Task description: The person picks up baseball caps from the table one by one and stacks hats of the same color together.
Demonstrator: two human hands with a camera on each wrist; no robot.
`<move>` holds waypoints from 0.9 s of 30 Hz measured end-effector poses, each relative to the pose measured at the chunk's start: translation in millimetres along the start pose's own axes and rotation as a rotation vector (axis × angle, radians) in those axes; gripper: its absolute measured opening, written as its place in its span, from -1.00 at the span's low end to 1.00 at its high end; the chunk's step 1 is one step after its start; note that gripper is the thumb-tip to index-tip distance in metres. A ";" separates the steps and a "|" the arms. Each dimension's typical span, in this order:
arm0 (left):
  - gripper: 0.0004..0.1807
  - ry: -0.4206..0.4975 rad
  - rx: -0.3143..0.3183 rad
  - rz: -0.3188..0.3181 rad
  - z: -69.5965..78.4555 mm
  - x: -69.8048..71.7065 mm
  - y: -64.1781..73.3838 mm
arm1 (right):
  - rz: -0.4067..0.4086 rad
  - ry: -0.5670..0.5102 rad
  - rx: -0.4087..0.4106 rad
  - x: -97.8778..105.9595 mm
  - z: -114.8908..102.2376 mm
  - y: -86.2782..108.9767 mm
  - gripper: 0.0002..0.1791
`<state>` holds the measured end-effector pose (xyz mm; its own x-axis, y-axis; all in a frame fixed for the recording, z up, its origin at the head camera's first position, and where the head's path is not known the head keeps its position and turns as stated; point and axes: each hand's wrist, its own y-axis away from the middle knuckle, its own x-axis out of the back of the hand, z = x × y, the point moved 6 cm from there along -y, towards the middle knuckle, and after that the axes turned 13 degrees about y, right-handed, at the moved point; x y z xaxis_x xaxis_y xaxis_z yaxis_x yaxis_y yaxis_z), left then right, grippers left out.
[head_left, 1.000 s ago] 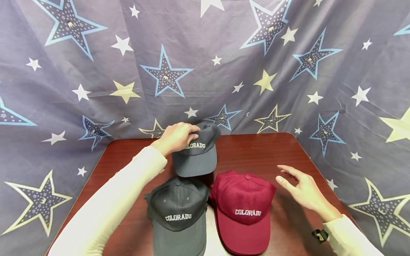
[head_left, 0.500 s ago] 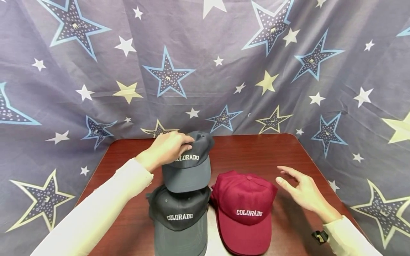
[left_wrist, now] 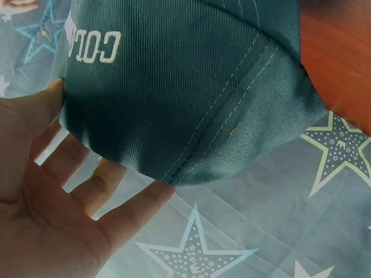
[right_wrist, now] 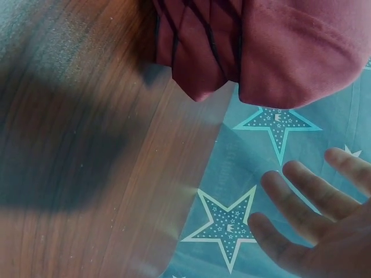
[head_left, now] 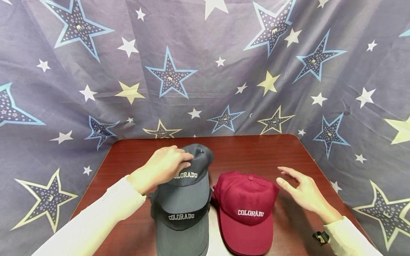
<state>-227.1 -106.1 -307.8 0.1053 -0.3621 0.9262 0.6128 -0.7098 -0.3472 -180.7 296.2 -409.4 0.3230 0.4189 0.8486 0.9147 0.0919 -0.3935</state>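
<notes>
My left hand [head_left: 164,165] pinches the crown of a dark grey baseball cap [head_left: 189,193] lettered COLORADO. In the left wrist view the thumb and fingers meet the edge of this cap's crown [left_wrist: 156,98]. Its brim overlaps the crown of another dark grey COLORADO cap [head_left: 182,236] on the table. To the right sits a maroon COLORADO cap [head_left: 248,209], with more maroon caps visible under it in the right wrist view [right_wrist: 197,58]. My right hand [head_left: 301,188] is held beside the maroon cap, fingers spread and relaxed, touching nothing.
The caps stand on a reddish-brown wooden table [head_left: 256,153]. A grey curtain [head_left: 205,85] printed with stars hangs behind and along both sides of it. A small black and yellow device [head_left: 321,237] sits at the right wrist.
My left hand has brought the held grey cap toward me and slightly left, from behind the other grey cap to over its crown. The right hand has stayed in place.
</notes>
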 end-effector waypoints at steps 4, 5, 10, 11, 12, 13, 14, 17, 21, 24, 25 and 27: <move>-0.83 -0.008 -0.036 0.031 7.9 -0.4 11.6 | 0.001 -0.005 0.006 -0.7 -0.5 -0.3 -0.51; -0.83 -0.013 -0.039 0.036 9.4 -0.8 14.4 | 0.001 -0.007 0.008 -0.9 -0.7 -0.5 -0.51; -0.81 -0.030 -0.031 0.026 16.9 -5.5 26.4 | -0.001 -0.012 0.009 -1.2 -1.2 -2.4 -0.50; -0.81 -0.034 -0.027 0.021 18.0 -7.5 28.6 | -0.003 -0.011 0.009 -1.3 -1.3 -2.6 -0.50; -0.81 -0.036 -0.027 0.017 19.5 -9.0 30.6 | -0.004 -0.011 0.008 -1.3 -1.6 -2.7 -0.50; -0.82 -0.040 -0.024 0.012 20.8 -10.6 32.7 | -0.006 -0.011 0.008 -1.4 -2.0 -2.8 -0.50; -0.82 -0.044 -0.024 0.011 22.1 -12.5 34.7 | -0.007 -0.012 0.008 -1.5 -2.3 -2.7 -0.49; -0.82 -0.055 -0.036 0.017 27.5 -16.5 40.4 | -0.007 -0.015 0.004 -2.0 -2.9 -2.2 -0.50; -0.82 -0.084 -0.076 0.048 37.4 -20.0 47.6 | -0.009 -0.018 0.000 -2.9 -3.5 -1.4 -0.51; -0.82 -0.097 -0.097 0.071 43.1 -24.5 54.0 | -0.014 -0.021 -0.002 -4.1 -3.9 -0.7 -0.51; -0.81 -0.097 -0.099 0.076 44.1 -26.5 56.3 | -0.016 -0.022 0.000 -4.5 -4.3 -0.6 -0.51; -0.80 -0.090 -0.092 0.081 44.7 -31.2 61.2 | -0.017 -0.022 0.000 -5.6 -4.3 -0.4 -0.51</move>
<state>-157.8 -111.3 -351.4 0.2233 -0.3677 0.9027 0.5256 -0.7345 -0.4292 -181.8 289.9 -412.5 0.3019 0.4374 0.8471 0.9199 0.0995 -0.3793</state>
